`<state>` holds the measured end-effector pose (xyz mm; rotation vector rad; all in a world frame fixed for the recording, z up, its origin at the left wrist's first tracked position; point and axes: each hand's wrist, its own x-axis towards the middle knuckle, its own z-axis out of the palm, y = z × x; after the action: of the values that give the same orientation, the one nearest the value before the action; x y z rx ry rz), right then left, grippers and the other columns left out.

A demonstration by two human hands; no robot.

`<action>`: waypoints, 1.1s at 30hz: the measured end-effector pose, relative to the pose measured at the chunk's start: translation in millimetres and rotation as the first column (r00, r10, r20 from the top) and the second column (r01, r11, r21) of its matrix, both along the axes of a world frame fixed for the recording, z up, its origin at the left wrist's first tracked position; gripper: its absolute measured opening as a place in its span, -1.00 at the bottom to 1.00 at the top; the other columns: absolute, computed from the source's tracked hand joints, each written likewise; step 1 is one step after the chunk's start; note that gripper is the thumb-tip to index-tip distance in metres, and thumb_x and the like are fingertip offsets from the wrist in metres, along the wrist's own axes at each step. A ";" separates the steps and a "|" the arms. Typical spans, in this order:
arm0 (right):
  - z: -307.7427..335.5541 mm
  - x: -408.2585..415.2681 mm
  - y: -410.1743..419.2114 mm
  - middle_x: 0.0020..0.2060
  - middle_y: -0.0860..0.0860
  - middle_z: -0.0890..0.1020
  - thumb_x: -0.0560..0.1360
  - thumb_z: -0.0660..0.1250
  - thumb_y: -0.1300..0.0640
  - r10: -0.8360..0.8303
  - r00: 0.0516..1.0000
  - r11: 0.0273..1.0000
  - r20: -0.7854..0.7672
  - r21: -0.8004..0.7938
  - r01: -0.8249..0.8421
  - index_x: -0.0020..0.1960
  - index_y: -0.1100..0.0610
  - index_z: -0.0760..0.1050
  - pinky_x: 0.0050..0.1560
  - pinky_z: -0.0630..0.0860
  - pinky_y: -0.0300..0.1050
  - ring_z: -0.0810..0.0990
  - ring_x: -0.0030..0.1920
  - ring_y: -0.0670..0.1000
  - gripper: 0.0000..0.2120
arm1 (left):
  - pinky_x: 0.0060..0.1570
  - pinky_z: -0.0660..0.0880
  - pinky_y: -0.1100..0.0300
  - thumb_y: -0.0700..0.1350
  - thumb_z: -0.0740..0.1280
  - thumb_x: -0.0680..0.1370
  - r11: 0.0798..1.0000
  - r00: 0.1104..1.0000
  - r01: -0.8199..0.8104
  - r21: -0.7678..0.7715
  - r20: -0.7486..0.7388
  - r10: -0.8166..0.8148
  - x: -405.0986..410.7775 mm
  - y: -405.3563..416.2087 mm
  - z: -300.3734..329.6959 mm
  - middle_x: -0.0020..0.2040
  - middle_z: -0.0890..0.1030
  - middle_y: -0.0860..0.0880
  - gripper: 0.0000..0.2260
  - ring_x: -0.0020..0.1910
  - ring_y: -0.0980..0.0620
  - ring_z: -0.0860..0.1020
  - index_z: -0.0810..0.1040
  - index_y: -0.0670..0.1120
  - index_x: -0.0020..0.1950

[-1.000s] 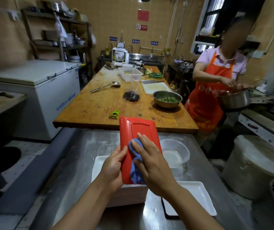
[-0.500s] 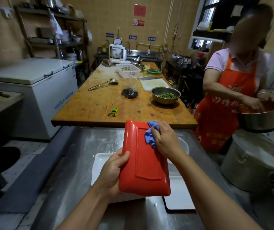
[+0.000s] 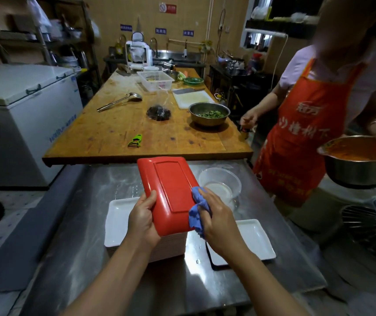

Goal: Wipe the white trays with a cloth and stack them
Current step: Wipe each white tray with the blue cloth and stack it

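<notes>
The left hand [image 3: 142,218] grips the red tray [image 3: 168,192]; the right hand [image 3: 220,223] clutches a blue cloth [image 3: 198,210] against its right edge.

white tray stack [image 3: 117,221] partly hidden behind red tray [image 3: 170,192], wall signs [image 3: 161,31] unreadable

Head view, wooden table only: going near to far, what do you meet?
Green peeler → steel bowl of chopped greens → ladle → white basket
</notes>
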<state>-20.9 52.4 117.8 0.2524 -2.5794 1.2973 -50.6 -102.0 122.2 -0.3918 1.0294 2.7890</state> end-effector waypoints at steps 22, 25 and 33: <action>-70.9 40.6 162.1 0.05 0.12 0.60 0.58 0.18 0.23 -0.631 0.698 0.672 0.339 -0.211 0.710 0.14 0.08 0.48 -0.05 0.51 -0.01 0.56 -0.03 0.10 -0.81 | -0.28 0.26 0.13 -0.18 0.18 0.56 -0.237 0.714 -0.348 -0.907 -0.093 -0.694 12.4 143.2 -82.2 -0.08 0.61 -0.10 -0.82 -0.12 -0.17 0.52 0.45 0.00 0.12; -80.7 41.9 176.1 -0.01 0.08 0.58 0.58 0.19 0.22 -0.660 0.669 0.654 0.342 -0.178 0.735 0.13 0.10 0.49 -0.12 0.37 -0.17 0.50 -0.08 0.03 -0.82 | -0.23 0.22 0.18 -0.18 0.18 0.53 -0.329 0.671 -0.359 -0.873 0.004 -0.742 13.1 156.1 -110.6 0.09 0.60 0.01 -0.70 0.04 -0.09 0.54 0.43 0.09 0.22; -105.9 42.1 196.0 -0.18 -0.05 0.52 0.57 0.19 0.21 -0.665 0.642 0.634 0.383 -0.165 0.755 0.12 0.07 0.50 -0.31 0.34 -0.26 0.49 -0.23 -0.07 -0.82 | -0.12 0.44 0.13 -0.18 0.20 0.50 -0.306 0.595 -0.363 -0.880 0.034 -0.803 12.5 176.1 -156.8 0.17 0.54 -0.01 -0.70 0.13 -0.01 0.52 0.47 0.00 0.22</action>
<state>21.2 248.5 11.9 -1.0156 -2.1878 1.4182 -38.0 74.1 -34.7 0.9894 2.8644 0.5763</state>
